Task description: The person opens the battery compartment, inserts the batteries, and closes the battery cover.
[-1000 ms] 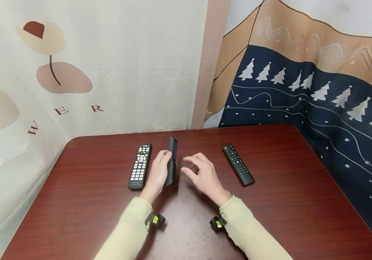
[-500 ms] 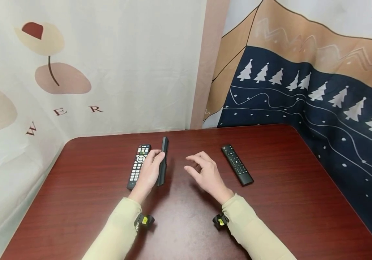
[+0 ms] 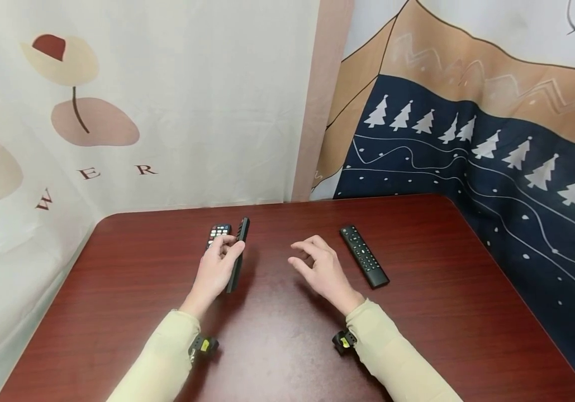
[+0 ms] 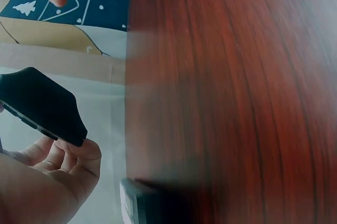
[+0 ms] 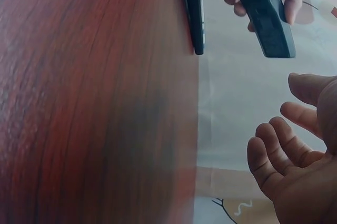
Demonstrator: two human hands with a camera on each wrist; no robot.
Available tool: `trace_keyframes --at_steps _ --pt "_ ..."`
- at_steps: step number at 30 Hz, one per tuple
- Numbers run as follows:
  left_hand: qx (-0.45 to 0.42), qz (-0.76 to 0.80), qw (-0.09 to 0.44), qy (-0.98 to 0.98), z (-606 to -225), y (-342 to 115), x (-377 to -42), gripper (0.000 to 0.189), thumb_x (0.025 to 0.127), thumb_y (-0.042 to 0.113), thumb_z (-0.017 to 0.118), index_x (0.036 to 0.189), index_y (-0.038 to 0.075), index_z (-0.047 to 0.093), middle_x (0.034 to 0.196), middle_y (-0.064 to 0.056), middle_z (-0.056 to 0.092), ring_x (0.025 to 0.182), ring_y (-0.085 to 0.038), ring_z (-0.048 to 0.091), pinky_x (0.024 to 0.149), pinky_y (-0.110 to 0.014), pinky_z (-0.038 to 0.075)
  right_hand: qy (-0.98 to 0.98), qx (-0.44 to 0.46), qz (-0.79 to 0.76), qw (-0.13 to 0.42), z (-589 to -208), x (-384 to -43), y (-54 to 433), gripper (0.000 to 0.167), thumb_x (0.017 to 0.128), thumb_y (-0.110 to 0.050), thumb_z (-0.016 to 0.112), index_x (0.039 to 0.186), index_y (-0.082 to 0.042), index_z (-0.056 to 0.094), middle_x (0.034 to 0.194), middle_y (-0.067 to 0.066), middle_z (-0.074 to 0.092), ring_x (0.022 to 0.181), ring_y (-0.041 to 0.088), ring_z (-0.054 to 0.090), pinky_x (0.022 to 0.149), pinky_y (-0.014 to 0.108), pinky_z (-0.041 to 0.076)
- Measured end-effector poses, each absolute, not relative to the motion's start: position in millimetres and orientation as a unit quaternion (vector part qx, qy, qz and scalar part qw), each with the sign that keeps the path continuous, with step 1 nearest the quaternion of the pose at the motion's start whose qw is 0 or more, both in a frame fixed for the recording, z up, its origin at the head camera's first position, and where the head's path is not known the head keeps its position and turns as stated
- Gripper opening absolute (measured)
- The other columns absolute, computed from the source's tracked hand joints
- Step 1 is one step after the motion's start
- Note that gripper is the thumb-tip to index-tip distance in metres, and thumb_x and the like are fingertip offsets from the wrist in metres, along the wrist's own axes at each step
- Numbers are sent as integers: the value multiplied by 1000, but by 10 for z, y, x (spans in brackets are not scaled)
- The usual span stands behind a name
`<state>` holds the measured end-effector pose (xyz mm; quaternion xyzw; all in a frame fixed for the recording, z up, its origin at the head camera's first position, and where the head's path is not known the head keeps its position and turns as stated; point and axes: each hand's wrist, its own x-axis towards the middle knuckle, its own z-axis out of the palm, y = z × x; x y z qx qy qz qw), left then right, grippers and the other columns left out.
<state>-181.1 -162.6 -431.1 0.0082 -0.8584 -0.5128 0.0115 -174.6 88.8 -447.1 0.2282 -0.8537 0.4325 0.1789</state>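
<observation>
My left hand (image 3: 212, 273) grips a black remote control (image 3: 237, 268) between thumb and fingers, tilted up on its narrow side above the table. In the right wrist view the back of the held remote control (image 5: 263, 16) faces the camera. A second remote control (image 3: 220, 230), with white buttons, lies flat just left of it, mostly hidden under my left hand. My right hand (image 3: 323, 271) hovers over the middle of the table with fingers loosely bent and nothing in them. To its right a third, black remote control (image 3: 365, 257) lies slanted, buttons up.
The reddish-brown wooden table (image 3: 277, 357) reaches back to a white printed curtain (image 3: 217, 111). On the right hangs a navy cloth (image 3: 418, 151) with tree prints. Each wrist carries a small black camera (image 3: 343, 340).
My left hand has moved left with the held remote control, now overlapping the one with white buttons. The held remote has tilted over. My right hand has shifted slightly right.
</observation>
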Motion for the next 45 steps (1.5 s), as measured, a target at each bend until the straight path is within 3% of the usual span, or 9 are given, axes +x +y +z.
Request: trace_keyframes --at_steps 9,19,28,45 --pt "33 -482 17 -875 -4302 -1827 -1805 47 104 43 57 135 8 55 106 -15 65 91 -24 63 74 -31 51 -867 214 414 175 -4465 -1748 947 27 90 -10 80 115 -3 74 101 8 63 76 16 64 71 29 56" --pt "41 -450 26 -891 -4295 -1976 -1754 49 104 46 58 134 7 55 105 -15 64 94 -26 63 76 -32 49 -871 209 411 169 -4485 -1758 1021 28 90 -10 80 116 -4 74 101 13 65 74 16 63 71 29 55" --pt "55 -413 52 -907 -4353 -2105 -1736 51 102 49 59 130 7 56 98 -12 61 84 -23 59 74 -32 48 -879 191 408 154 -4512 -1754 1074 29 91 -11 79 118 -4 74 103 12 65 77 17 64 73 33 57" --pt "72 -355 35 -931 -4426 -2422 -1757 64 101 56 57 135 2 51 101 -18 64 89 -31 60 75 -39 47 -885 182 397 158 -4527 -1797 1205 29 91 -13 80 119 -6 74 102 5 66 77 13 64 72 29 56"
